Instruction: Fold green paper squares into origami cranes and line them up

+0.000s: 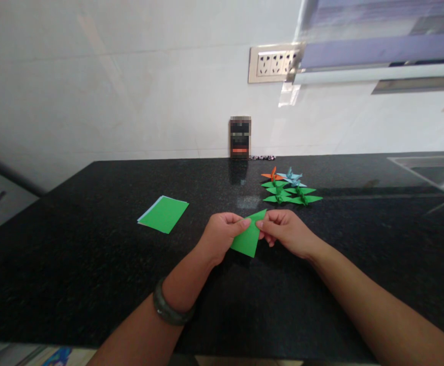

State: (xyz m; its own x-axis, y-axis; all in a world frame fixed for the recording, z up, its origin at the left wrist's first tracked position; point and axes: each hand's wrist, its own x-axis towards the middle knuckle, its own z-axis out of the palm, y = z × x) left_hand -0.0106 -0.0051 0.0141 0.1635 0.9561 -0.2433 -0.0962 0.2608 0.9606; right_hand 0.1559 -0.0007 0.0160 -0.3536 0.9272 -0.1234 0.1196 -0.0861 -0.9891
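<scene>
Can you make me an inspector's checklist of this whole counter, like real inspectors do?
Surface: dark speckled counter, shiny, with reflections.
Job's things: green paper in the hands; paper stack to the left, green on top, pale blue at its edge; folded paper birds beyond the right hand, in green, light blue and orange.
Clutter: dark upright object by the wall, blurred; patterned strap beside it.
Hands: left hand and right hand both pinch the green paper; bracelet on the left arm.
Cables: nothing seen.
Surroundings: pale wall with a socket panel.
</scene>
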